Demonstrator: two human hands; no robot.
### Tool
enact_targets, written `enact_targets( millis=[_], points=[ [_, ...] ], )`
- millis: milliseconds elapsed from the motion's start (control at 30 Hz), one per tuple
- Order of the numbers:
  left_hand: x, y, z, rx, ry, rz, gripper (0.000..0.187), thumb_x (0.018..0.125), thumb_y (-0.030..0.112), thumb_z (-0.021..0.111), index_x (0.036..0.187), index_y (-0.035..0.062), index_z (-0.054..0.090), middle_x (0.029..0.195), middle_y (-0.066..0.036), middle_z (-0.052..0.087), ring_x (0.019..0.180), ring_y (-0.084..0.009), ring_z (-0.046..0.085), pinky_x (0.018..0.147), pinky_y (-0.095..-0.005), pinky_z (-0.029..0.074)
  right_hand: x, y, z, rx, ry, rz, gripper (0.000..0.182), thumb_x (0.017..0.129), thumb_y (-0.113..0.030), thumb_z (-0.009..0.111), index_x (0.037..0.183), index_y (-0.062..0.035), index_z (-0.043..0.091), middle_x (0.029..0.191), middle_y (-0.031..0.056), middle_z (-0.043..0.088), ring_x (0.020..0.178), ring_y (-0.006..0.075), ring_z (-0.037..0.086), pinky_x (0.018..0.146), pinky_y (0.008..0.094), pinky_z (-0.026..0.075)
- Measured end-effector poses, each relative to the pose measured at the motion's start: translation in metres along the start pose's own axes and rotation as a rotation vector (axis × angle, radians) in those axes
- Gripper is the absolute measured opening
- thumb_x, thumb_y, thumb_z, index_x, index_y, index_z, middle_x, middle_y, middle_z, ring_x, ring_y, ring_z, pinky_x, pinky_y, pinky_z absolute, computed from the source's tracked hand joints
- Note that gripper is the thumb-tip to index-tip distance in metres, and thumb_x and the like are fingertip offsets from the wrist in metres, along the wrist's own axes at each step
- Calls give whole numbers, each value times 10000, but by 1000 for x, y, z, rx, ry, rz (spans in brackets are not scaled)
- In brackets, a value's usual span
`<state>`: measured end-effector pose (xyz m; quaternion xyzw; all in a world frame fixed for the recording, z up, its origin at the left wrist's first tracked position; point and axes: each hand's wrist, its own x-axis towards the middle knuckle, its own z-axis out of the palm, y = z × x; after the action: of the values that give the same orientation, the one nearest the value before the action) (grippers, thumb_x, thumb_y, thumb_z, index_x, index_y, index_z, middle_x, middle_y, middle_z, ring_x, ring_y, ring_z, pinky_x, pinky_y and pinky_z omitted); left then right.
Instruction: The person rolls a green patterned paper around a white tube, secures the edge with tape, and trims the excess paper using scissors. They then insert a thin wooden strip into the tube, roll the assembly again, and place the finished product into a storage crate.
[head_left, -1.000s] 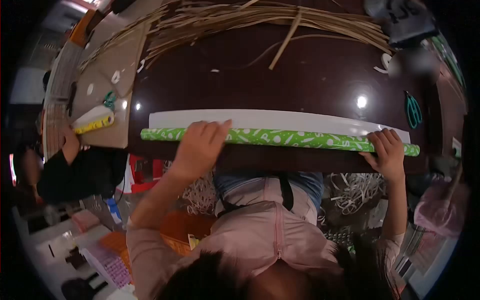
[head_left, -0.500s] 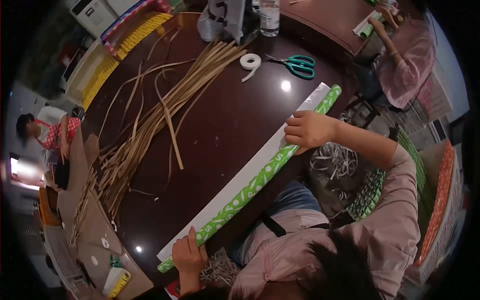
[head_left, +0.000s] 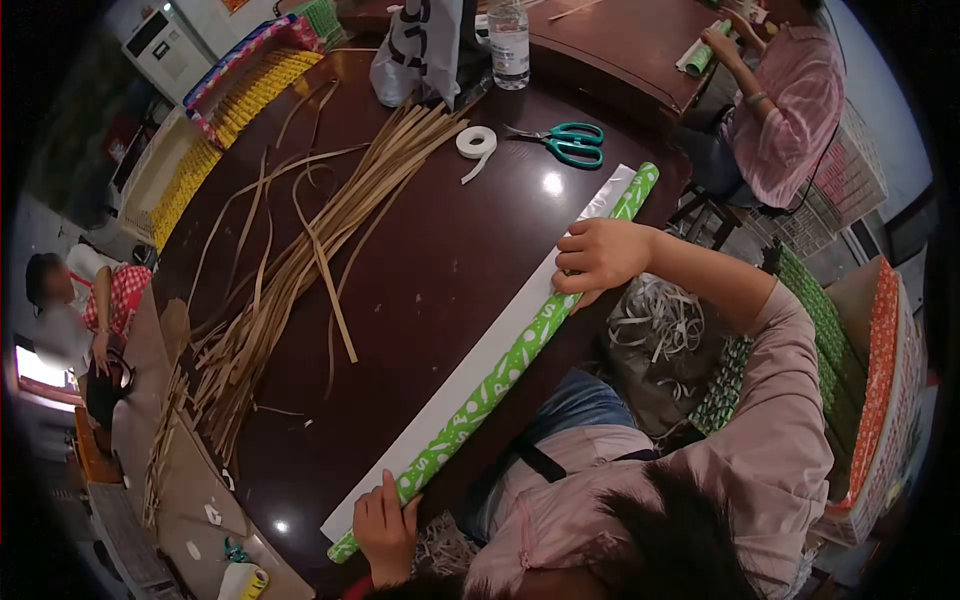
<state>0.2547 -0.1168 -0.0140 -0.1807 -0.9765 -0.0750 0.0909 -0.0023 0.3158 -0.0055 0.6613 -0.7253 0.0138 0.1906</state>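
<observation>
A long sheet, green with white print on one face and plain white on the other, is partly rolled into a narrow green roll (head_left: 480, 398). It lies slantwise along the table's near edge, its white strip (head_left: 450, 385) showing flat beside the roll. My right hand (head_left: 603, 258) is closed over the upper part, fingers curled across the roll onto the white side. Near the lower end, my left hand (head_left: 385, 525) grips the same roll, fingertips on top. Beyond the upper end lie teal-handled scissors (head_left: 572, 145) and a roll of white tape (head_left: 476, 143).
Brown flat strips (head_left: 300, 250) lie in a long bundle across the dark table (head_left: 420, 290). A plastic bag (head_left: 420, 55) and a clear bottle (head_left: 509, 45) stand behind. White strips (head_left: 655, 315) are heaped beside my lap. Two other people sit nearby, one handling another green roll (head_left: 703, 50).
The view has shifted slightly, so the table things appear a little left and lower. Both my hands keep their places on the green roll.
</observation>
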Motion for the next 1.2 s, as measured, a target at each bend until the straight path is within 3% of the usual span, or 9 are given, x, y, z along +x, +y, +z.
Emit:
enact_targets(
  millis=[267, 400, 567, 700, 767, 867, 967, 1067, 1200],
  points=[
    [-5, 3, -8, 44, 7, -29, 477, 790, 42, 667, 1255, -13, 578, 1083, -127, 610, 895, -294, 556, 774, -411, 452, -8, 6, -7, 74, -160, 91, 425, 818, -450, 696, 951, -95, 503, 771, 30, 510, 713, 215, 549, 600, 339, 445],
    [-9, 3, 5, 29, 98, -83, 478, 748, 12, 640, 1224, 53, 626, 1084, -98, 606, 896, -290, 557, 776, -413, 452, 22, 33, -23, 57, -102, -3, 512, 779, -558, 700, 705, -83, 526, 703, 27, 475, 663, 205, 519, 513, 327, 417],
    [-8, 1, 3, 11, 114, -69, 502, 724, 5, 632, 1222, 67, 629, 1069, -88, 600, 892, -288, 556, 775, -412, 454, 150, 47, -1, 73, 320, 56, 227, 842, -286, 677, 809, -74, 606, 742, 39, 505, 697, 238, 546, 557, 364, 468],
    [-8, 2, 6, 29, 142, -66, 516, 719, 23, 633, 1231, 81, 622, 1066, -75, 597, 886, -279, 556, 776, -406, 454, 237, 42, 72, 22, 260, -73, 145, 782, -174, 669, 907, -103, 684, 846, 32, 602, 842, 229, 620, 657, 358, 532],
    [-9, 2, 4, 41, 149, -64, 515, 727, 34, 639, 1239, 89, 614, 1066, -68, 596, 886, -276, 559, 772, -405, 454, 262, 48, 91, -63, -15, -150, 134, 751, -153, 672, 867, -90, 695, 891, 35, 633, 879, 226, 628, 682, 360, 544],
    [-11, 4, 5, 18, 140, -94, 488, 757, 41, 647, 1241, 99, 616, 1070, -66, 599, 897, -278, 566, 773, -418, 455, 274, 50, 100, 20, 18, -136, 127, 690, -154, 676, 795, -93, 638, 872, 38, 604, 897, 237, 597, 707, 376, 526],
    [-14, 5, 6, -2, 113, -139, 450, 777, 57, 640, 1224, 111, 632, 1064, -47, 606, 881, -268, 565, 761, -412, 455, 272, 49, 93, 193, 109, 28, 124, 754, -134, 652, 853, -63, 632, 855, 76, 614, 832, 285, 620, 683, 413, 521],
    [54, -12, 26, -27, 224, 40, 447, 778, 59, 639, 1222, 111, 633, 1063, -46, 606, 878, -266, 565, 760, -410, 455, 272, 8, 18, 863, 513, 67, 198, 883, -94, 667, 1064, -15, 649, 889, 100, 637, 801, 250, 637, 681, 358, 519],
    [96, -8, 45, -42, 273, 181, 442, 778, 65, 639, 1218, 111, 634, 1060, -44, 607, 874, -262, 564, 757, -408, 454, 262, -57, -115, 1284, 1003, -407, 156, 952, -133, 586, 1004, 6, 635, 973, 119, 632, 860, 214, 607, 758, 311, 475]
  ],
)
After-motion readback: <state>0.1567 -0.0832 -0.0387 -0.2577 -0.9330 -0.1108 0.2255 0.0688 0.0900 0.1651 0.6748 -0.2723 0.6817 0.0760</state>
